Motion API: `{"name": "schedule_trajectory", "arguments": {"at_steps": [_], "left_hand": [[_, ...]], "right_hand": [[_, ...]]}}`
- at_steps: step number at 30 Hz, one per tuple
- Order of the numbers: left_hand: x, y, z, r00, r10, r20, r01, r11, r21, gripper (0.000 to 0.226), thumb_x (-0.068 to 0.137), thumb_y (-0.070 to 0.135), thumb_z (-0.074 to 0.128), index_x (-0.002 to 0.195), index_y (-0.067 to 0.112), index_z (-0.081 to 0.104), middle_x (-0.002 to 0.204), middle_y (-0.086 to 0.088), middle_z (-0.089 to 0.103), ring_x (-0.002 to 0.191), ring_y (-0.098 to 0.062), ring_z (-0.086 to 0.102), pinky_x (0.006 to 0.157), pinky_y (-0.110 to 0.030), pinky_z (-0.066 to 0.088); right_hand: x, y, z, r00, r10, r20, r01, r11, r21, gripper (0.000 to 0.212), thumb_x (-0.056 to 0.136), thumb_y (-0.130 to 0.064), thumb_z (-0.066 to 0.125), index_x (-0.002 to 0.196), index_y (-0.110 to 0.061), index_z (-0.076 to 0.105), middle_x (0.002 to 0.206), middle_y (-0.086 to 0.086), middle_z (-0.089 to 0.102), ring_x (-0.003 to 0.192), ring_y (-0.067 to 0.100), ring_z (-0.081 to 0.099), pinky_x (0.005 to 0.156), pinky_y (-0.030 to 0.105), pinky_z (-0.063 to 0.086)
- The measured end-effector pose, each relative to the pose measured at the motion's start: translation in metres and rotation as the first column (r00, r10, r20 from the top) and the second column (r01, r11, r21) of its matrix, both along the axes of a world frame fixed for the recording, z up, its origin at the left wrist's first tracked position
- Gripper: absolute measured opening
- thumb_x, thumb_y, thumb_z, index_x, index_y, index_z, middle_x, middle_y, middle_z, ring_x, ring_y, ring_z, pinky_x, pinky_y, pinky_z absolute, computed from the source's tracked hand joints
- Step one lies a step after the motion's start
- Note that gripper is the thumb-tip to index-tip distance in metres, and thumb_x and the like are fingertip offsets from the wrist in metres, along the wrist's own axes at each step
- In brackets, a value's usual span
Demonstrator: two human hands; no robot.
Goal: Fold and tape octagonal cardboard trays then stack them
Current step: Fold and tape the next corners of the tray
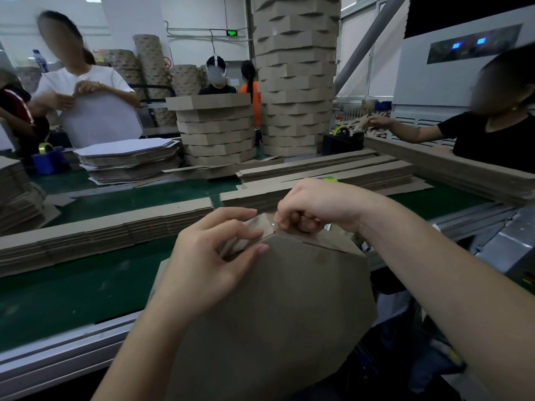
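A brown octagonal cardboard tray (278, 308) stands tilted against me at the near edge of the green table, its flat bottom toward the camera. My left hand (208, 264) grips the tray's upper left corner, thumb on the bottom face and fingers curled over the folded rim. My right hand (312, 206) is curled over the top edge just to the right and pinches a strip of clear tape (270, 221) at the corner of the rim. The far side of the rim is hidden by both hands.
Long stacks of flat cardboard strips (95, 235) (327, 175) lie across the green table (72, 287). Behind stand a short stack (217, 131) and a tall stack (295, 76) of finished trays, flat blanks (130, 160), and tape dispensers (47, 160) (343, 137). Other people work at left and right.
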State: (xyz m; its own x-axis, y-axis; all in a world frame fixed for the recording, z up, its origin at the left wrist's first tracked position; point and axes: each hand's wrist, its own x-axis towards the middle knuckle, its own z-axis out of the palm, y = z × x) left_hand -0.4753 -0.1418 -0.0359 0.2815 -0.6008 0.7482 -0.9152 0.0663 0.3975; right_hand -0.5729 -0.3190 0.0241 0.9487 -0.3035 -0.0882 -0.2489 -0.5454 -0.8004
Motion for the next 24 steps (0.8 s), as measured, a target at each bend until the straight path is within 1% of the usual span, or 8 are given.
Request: {"name": "schedule_trajectory", "arguments": {"at_steps": [3,5,12,15,18,20,22,24], "left_hand": [[-0.001,0.000,0.001,1.000,0.016,-0.017,-0.016,1.000,0.019,0.014,0.073,0.022,0.078,0.079,0.010,0.075,0.106,0.003,0.069,0.095,-0.003,0.064,0.084,-0.011,0.044],[-0.001,0.001,0.002,1.000,0.019,-0.023,-0.018,0.999,0.029,0.015,0.073,0.023,0.077,0.079,0.010,0.075,0.106,0.003,0.069,0.096,-0.005,0.064,0.084,-0.011,0.043],[-0.003,-0.001,0.002,1.000,0.005,-0.021,-0.004,0.999,0.050,0.018,0.074,0.026,0.076,0.079,0.009,0.075,0.103,0.003,0.068,0.092,-0.004,0.064,0.081,-0.011,0.044],[-0.003,-0.001,0.003,1.000,0.002,-0.023,0.000,0.999,0.050,0.017,0.074,0.025,0.076,0.079,0.009,0.075,0.102,0.003,0.068,0.092,-0.006,0.065,0.081,-0.014,0.046],[-0.004,-0.002,0.002,1.000,-0.002,-0.020,0.003,0.999,0.053,0.015,0.074,0.023,0.077,0.078,0.008,0.075,0.102,0.002,0.068,0.092,-0.007,0.065,0.081,-0.013,0.045],[-0.003,-0.003,0.002,1.000,-0.001,-0.012,0.001,0.999,0.053,0.013,0.074,0.021,0.078,0.077,0.009,0.074,0.103,0.002,0.068,0.092,-0.007,0.065,0.081,-0.012,0.044],[-0.001,-0.001,0.001,1.000,0.005,-0.015,-0.004,0.999,0.041,0.012,0.074,0.021,0.078,0.076,0.010,0.074,0.103,0.003,0.068,0.092,-0.006,0.064,0.081,-0.011,0.043],[-0.001,0.001,0.001,1.000,0.001,-0.021,0.000,0.999,0.038,0.012,0.074,0.023,0.077,0.075,0.012,0.073,0.104,0.004,0.068,0.093,-0.004,0.063,0.081,-0.010,0.042]], "right_hand": [[-0.001,-0.004,0.004,0.997,0.014,-0.081,-0.017,0.999,-0.032,0.034,0.084,-0.030,0.069,0.051,-0.021,0.064,0.050,-0.009,0.044,0.044,0.006,0.033,0.042,0.016,0.025],[-0.002,-0.007,0.006,0.990,0.031,-0.138,-0.037,0.999,-0.040,0.035,0.084,-0.034,0.070,0.052,-0.020,0.066,0.049,-0.009,0.041,0.043,0.005,0.032,0.041,0.016,0.023],[0.003,-0.016,0.014,0.942,0.065,-0.329,-0.092,0.993,-0.068,0.037,0.083,-0.046,0.068,0.054,-0.024,0.069,0.049,-0.011,0.040,0.041,0.004,0.029,0.040,0.017,0.020],[0.004,-0.018,0.016,0.923,0.082,-0.377,-0.120,0.990,-0.078,0.038,0.083,-0.049,0.067,0.053,-0.025,0.069,0.047,-0.012,0.039,0.040,0.005,0.028,0.040,0.017,0.019],[0.006,-0.022,0.016,0.915,0.096,-0.392,-0.132,0.989,-0.068,0.039,0.081,-0.052,0.067,0.053,-0.024,0.069,0.045,-0.011,0.037,0.040,0.006,0.026,0.039,0.016,0.019],[0.006,-0.024,0.014,0.912,0.079,-0.403,-0.133,0.985,-0.108,0.045,0.072,-0.063,0.067,0.050,-0.024,0.067,0.044,-0.010,0.037,0.039,0.007,0.027,0.040,0.017,0.022],[0.007,-0.027,0.009,0.910,0.001,-0.414,-0.124,0.955,-0.270,0.061,0.052,-0.082,0.061,0.044,-0.022,0.064,0.044,-0.008,0.042,0.039,0.010,0.033,0.046,0.022,0.029],[0.007,-0.030,0.004,0.905,-0.058,-0.422,-0.114,0.921,-0.372,0.074,0.038,-0.093,0.054,0.050,-0.020,0.062,0.050,-0.003,0.048,0.046,0.016,0.040,0.053,0.027,0.035]]}}
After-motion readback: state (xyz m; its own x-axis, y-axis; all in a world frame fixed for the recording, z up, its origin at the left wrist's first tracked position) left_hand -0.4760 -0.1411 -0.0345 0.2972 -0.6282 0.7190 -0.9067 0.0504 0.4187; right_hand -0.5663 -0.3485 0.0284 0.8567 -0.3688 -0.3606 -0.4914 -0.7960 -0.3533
